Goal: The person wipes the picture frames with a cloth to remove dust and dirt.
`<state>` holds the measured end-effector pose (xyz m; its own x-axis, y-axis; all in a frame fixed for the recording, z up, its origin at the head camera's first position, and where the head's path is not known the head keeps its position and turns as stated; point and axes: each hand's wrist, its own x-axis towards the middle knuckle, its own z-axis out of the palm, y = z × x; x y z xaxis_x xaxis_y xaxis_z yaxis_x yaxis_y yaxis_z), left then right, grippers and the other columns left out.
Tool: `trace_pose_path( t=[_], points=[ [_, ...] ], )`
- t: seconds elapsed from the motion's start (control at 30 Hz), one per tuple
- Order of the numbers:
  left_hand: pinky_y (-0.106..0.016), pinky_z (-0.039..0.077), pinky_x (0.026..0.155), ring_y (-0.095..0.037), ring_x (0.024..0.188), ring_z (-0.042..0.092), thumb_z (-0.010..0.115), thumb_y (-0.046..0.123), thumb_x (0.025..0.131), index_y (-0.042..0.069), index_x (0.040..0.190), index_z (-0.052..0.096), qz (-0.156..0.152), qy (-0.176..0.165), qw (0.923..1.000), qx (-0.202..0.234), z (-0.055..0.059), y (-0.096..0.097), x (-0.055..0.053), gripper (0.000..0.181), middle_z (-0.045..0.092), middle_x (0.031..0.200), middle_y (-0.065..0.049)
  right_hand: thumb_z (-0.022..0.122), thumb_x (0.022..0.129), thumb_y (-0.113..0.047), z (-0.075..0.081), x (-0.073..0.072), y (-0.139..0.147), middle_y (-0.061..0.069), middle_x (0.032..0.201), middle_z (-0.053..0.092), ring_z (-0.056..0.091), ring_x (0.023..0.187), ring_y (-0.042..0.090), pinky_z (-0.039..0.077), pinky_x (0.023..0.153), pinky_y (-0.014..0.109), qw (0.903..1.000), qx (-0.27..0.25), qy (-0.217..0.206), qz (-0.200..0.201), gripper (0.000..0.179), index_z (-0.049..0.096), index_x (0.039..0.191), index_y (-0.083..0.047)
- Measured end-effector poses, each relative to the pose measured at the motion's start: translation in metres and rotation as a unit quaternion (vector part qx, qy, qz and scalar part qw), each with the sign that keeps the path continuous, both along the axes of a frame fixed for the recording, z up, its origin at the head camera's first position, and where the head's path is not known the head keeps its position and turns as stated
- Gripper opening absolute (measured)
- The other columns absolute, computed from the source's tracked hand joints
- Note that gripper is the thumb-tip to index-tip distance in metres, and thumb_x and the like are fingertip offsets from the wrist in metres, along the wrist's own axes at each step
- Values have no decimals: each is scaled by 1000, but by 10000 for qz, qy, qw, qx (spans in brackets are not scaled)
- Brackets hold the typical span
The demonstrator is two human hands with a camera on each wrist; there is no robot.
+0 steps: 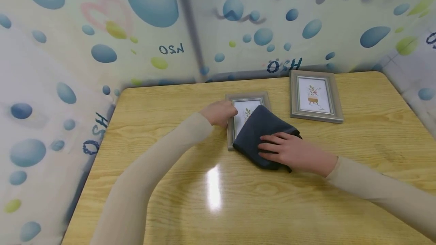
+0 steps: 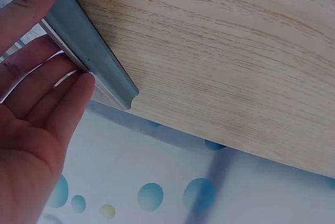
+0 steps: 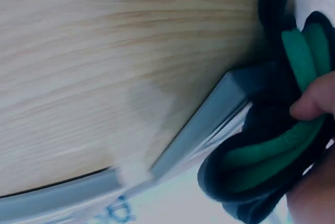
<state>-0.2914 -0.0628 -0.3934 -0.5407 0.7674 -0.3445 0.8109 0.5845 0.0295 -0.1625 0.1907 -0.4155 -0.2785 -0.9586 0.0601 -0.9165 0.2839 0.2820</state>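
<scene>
My left hand (image 1: 218, 112) grips the left border of a grey-brown picture frame (image 1: 230, 135). In the left wrist view the thumb lies over the frame's border (image 2: 89, 41), with the other fingers along its edge. A folded dark cloth (image 1: 252, 133) covers the lower right part of this frame and hides much of its plant print. My right hand (image 1: 298, 152) holds the cloth, its fingers spread on top. Seen from the right wrist, the cloth (image 3: 254, 119) has green inner layers, and the thumb presses into its fold.
A second picture frame (image 1: 316, 115), showing a potted plant print, lies flat at the back right of the wooden table (image 1: 170, 207). Behind the table's far edge hangs a sheet (image 1: 204, 37) patterned with blue and green drops.
</scene>
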Motion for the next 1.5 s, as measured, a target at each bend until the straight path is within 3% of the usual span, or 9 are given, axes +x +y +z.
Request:
trace_pose_path(
  t=[0.13, 0.27, 0.4, 0.6, 0.77, 1.03, 1.23, 1.37, 1.5],
  points=[
    [-34, 50, 75, -21, 81, 61, 72, -2, 80, 5, 96, 71, -19, -14, 10000, 71, -1, -1, -1, 17, 66, 87, -7, 74, 82, -9, -6, -1, -29, 3, 134, 53, 45, 128, 25, 40, 99, 40, 9983, 178, 540, 160, 48, 63, 128, -17],
    [-35, 50, 78, -25, 85, 62, 65, -3, 86, 4, 95, 70, 8, 84, 9999, 135, -1, -3, 0, 12, 65, 89, -11, 71, 87, -16, -10, -2, -56, 0, 135, 52, 46, 127, 24, 41, 97, 39, 9941, 159, 1041, 269, 42, 63, 128, -20],
    [-37, 48, 78, -27, 85, 61, 61, -4, 89, 4, 95, 69, 2, 66, 9999, 142, -1, -4, 0, 13, 64, 89, -12, 70, 88, -15, -12, 0, -66, -1, 134, 52, 48, 123, 24, 42, 95, 38, 9927, 1, 1184, 250, 40, 65, 127, -20],
    [-31, 49, 69, -19, 73, 62, 69, -5, 83, 5, 91, 71, -131, -173, 9994, 275, -2, -3, -3, 13, 66, 81, -7, 74, 82, -12, -15, 4, -42, 3, 133, 53, 50, 122, 24, 44, 93, 38, 9961, -93, 872, 44, 47, 63, 128, -17],
    [-31, 45, 66, -15, 68, 51, 77, 0, 76, 3, 90, 70, -296, -130, 9992, 230, -2, -2, -6, 16, 65, 80, -6, 80, 74, -10, -14, 5, -6, 4, 128, 55, 52, 117, 26, 46, 88, 38, 9977, -129, 664, -109, 50, 66, 122, -15],
    [-32, 41, 69, -18, 73, 44, 74, 0, 77, 3, 93, 68, -25, -260, 9995, 174, 0, -1, -5, 17, 59, 81, -4, 80, 71, 0, -9, 1, 28, 9, 124, 56, 52, 117, 29, 45, 90, 43, 9991, -121, 361, -188, 49, 68, 117, -11],
    [-31, 42, 69, -17, 73, 47, 74, -1, 75, 6, 88, 68, -80, -258, 9995, 146, -1, 0, -5, 16, 60, 81, -3, 75, 79, -3, -7, -7, -1, 9, 131, 54, 49, 123, 28, 45, 94, 42, 9999, -30, 51, 149, 48, 64, 125, -13],
    [-30, 46, 68, -18, 75, 58, 71, -2, 81, 6, 90, 70, -115, -245, 9995, 138, 0, 2, -4, 12, 64, 82, -5, 72, 85, -9, -11, -8, -36, 6, 134, 52, 47, 124, 26, 44, 93, 40, 9985, 42, 451, 320, 46, 62, 129, -17],
    [-35, 48, 78, -26, 86, 61, 61, -3, 90, 4, 97, 70, -87, -15, 9999, 75, 0, 2, -2, 13, 65, 90, -12, 70, 88, -19, -14, -7, -64, 1, 133, 52, 49, 119, 25, 45, 87, 38, 9952, -87, 902, 368, 43, 62, 130, -22]
  ],
)
